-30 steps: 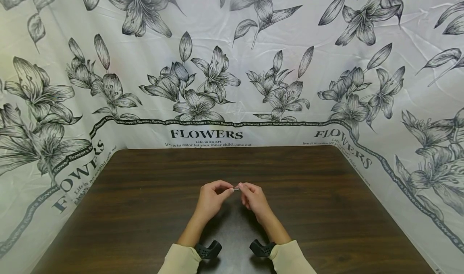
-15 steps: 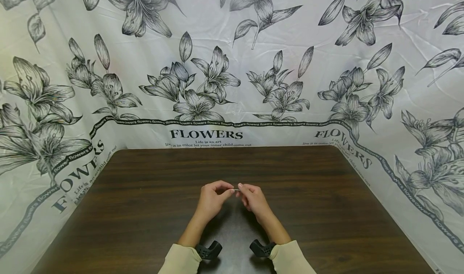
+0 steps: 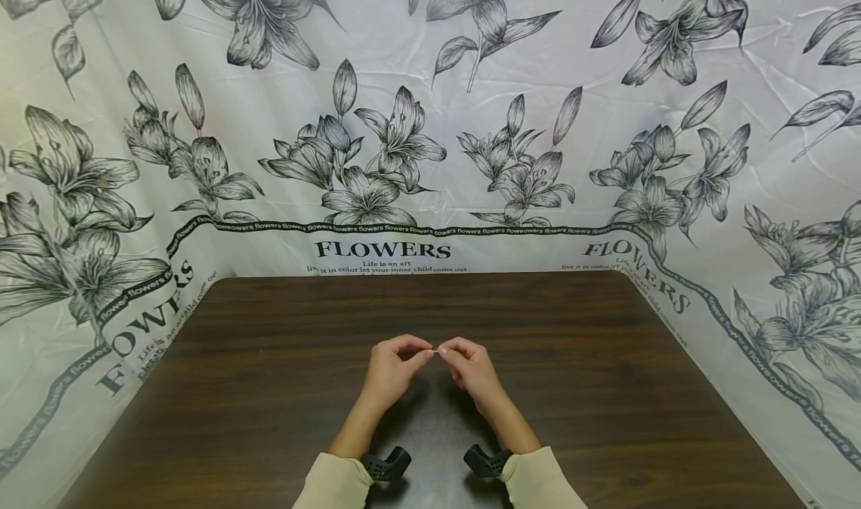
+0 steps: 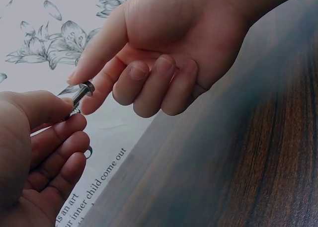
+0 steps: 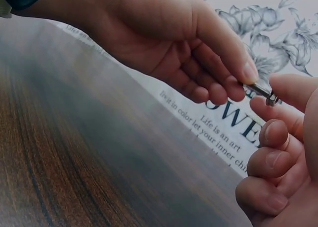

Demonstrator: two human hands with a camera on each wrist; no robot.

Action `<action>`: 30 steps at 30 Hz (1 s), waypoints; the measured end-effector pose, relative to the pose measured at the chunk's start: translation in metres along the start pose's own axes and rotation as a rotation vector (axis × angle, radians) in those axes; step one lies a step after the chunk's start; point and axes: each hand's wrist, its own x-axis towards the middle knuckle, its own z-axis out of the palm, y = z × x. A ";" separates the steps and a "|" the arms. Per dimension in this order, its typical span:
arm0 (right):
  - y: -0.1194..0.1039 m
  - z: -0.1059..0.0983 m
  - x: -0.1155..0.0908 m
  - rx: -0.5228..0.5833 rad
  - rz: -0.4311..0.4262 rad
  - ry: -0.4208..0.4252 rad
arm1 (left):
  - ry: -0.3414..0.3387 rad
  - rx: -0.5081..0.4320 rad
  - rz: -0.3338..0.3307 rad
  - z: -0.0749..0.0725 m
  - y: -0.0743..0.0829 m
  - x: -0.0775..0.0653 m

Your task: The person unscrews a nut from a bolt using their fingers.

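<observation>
Between both hands, off the tabletop, is a small metal bolt point(image 4: 79, 95) with a threaded shank and a wider flanged end. My left hand point(image 3: 393, 367) pinches the shank between thumb and index finger, hiding its far end. The thumb and index finger of my right hand point(image 3: 474, 371) lie on either side of the flanged end point(image 5: 272, 99). In the left wrist view, the right hand's other fingers point(image 4: 149, 90) are curled in toward the palm. The left hand's other fingers point(image 5: 203, 83) bend loosely below the bolt.
The dark wooden table point(image 3: 282, 329) extends beneath both hands. A white cloth point(image 3: 471, 158) printed with lilies and the word FLOWERS surrounds its back and sides. Each wrist wears a black device, the left one point(image 3: 388, 464) and the right one point(image 3: 486, 461), beside cream sleeves.
The right thumb and index finger have shifted left over the bolt's end, so less of the metal shows in the head view. The left hand has stayed nearly still.
</observation>
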 end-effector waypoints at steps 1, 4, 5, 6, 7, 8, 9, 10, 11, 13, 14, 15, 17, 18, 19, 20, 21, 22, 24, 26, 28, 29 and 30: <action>-0.004 0.001 -0.001 0.005 -0.007 -0.007 | 0.000 0.004 -0.003 0.000 0.000 0.000; -0.015 0.003 -0.005 0.014 -0.021 -0.020 | 0.004 0.006 -0.010 -0.001 0.001 0.000; -0.017 0.003 -0.006 0.017 -0.025 -0.021 | 0.004 0.008 -0.013 -0.001 0.001 0.000; -0.018 0.003 -0.007 0.018 -0.026 -0.021 | 0.003 0.009 -0.017 -0.001 0.001 0.000; -0.019 0.004 -0.007 0.021 -0.030 -0.021 | 0.003 0.008 -0.022 -0.002 0.001 0.001; -0.019 0.003 -0.007 0.023 -0.036 -0.020 | 0.003 0.010 -0.025 -0.002 0.001 0.001; -0.019 0.003 -0.007 0.024 -0.042 -0.022 | 0.003 0.011 -0.030 -0.002 0.000 0.001; -0.018 0.003 -0.007 0.026 -0.048 -0.025 | 0.002 0.013 -0.034 -0.002 0.000 0.001; -0.018 0.003 -0.007 0.029 -0.053 -0.028 | 0.002 0.013 -0.036 -0.002 0.000 0.001; -0.016 0.002 -0.006 0.034 -0.058 -0.032 | 0.002 0.014 -0.039 -0.002 0.000 0.001; -0.015 0.001 -0.005 0.034 -0.059 -0.034 | 0.001 0.014 -0.040 -0.002 0.000 0.001; -0.014 0.001 -0.005 0.035 -0.059 -0.036 | 0.001 0.013 -0.040 -0.002 0.000 0.001; -0.013 0.001 -0.005 0.038 -0.061 -0.036 | -0.003 0.010 -0.042 -0.003 0.000 0.000; -0.013 0.001 -0.005 0.041 -0.060 -0.035 | -0.005 0.009 -0.043 -0.003 0.000 0.000; -0.013 0.001 -0.005 0.042 -0.060 -0.035 | -0.007 0.009 -0.046 -0.003 0.000 0.000; -0.014 0.001 -0.005 0.043 -0.061 -0.035 | -0.007 0.008 -0.048 -0.003 0.000 0.000; -0.014 0.001 -0.005 0.044 -0.062 -0.035 | -0.008 0.006 -0.049 -0.003 0.000 0.000; -0.014 0.001 -0.005 0.044 -0.063 -0.036 | -0.008 0.006 -0.052 -0.003 0.000 0.000; -0.014 0.001 -0.005 0.040 -0.064 -0.037 | -0.007 0.004 -0.055 -0.003 0.000 0.000; -0.014 0.001 -0.005 0.034 -0.068 -0.039 | -0.004 0.003 -0.059 -0.003 0.000 0.000; -0.013 0.000 -0.004 0.030 -0.070 -0.044 | -0.004 0.005 -0.061 -0.003 0.000 0.000; -0.013 0.000 -0.004 0.029 -0.068 -0.046 | -0.003 0.006 -0.059 -0.003 0.001 0.000; -0.013 0.000 -0.004 0.029 -0.063 -0.046 | -0.002 0.008 -0.057 -0.003 0.001 0.001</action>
